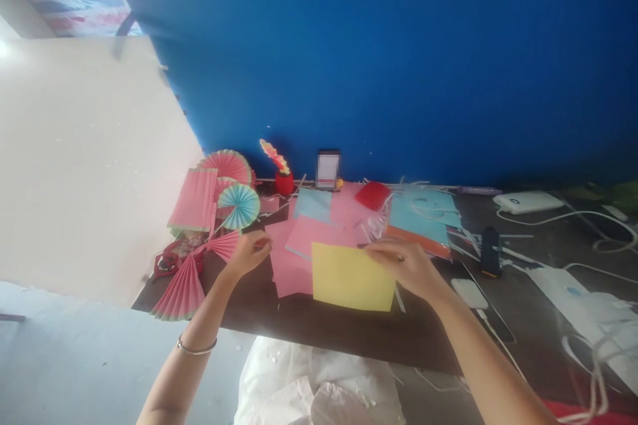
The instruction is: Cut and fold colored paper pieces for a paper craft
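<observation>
A yellow paper sheet point(351, 279) lies near the dark table's front edge, overlapping pink sheets point(294, 272). My right hand point(403, 262) pinches its upper right corner between thumb and fingers. My left hand point(253, 252), a bracelet on its wrist, hovers by the left border of the pink sheets, apart from the yellow one. Its fingers are curled closed; whether anything small is inside is hidden. Left of it stand pleated pink paper fans point(182, 289) and a round light-blue folded fan point(239, 206).
Blue sheets point(423, 212), an orange strip point(419, 242) and a red piece point(373, 195) lie behind my right hand. A red pot point(284, 182) stands at the back. To the right are a phone with a white power pack point(469, 293), a dark stapler-like object point(491, 251) and cables.
</observation>
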`<state>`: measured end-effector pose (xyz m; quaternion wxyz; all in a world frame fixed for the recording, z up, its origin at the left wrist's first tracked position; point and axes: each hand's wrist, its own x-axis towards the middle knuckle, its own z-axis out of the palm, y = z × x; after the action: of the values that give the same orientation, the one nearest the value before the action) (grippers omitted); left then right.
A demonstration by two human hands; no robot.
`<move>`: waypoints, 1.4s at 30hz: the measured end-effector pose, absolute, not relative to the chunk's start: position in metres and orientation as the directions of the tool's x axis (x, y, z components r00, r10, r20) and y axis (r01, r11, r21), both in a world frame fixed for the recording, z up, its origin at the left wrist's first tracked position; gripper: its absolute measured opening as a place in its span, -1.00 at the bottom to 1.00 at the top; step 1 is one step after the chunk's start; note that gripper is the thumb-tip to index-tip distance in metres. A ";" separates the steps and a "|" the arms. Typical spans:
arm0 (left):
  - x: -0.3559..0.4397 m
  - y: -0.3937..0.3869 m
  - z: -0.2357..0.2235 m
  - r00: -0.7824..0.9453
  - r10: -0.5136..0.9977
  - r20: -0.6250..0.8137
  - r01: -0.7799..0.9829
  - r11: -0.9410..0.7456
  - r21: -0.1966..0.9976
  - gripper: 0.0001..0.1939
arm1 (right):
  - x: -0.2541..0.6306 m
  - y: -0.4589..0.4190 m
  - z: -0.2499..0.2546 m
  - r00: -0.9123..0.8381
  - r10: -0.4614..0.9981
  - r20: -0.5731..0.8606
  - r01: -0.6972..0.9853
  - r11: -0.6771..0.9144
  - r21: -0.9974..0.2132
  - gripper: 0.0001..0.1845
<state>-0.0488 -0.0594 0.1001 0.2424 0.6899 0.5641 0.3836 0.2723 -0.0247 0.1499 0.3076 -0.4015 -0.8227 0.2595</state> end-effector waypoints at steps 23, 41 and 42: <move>-0.003 -0.084 0.025 0.703 0.599 0.384 0.692 -0.700 -0.176 -0.81 | 0.231 -0.042 0.019 -0.778 0.487 0.397 0.529 0.849 -0.005 -0.80; -0.001 -0.065 0.034 0.595 0.803 0.043 0.800 -0.596 0.062 -0.76 | 0.225 -0.025 0.017 -0.784 0.585 0.208 0.584 0.808 -0.074 -0.76; -0.003 -0.066 0.033 0.586 0.809 0.043 0.805 -0.587 0.084 -0.75 | 0.226 -0.025 0.016 -0.788 0.581 0.202 0.578 0.812 -0.083 -0.74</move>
<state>-0.0028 -0.0657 0.0329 0.0275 0.8901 0.4533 0.0384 0.2255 -0.0248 0.0156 0.1095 -0.3064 -0.9455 0.0086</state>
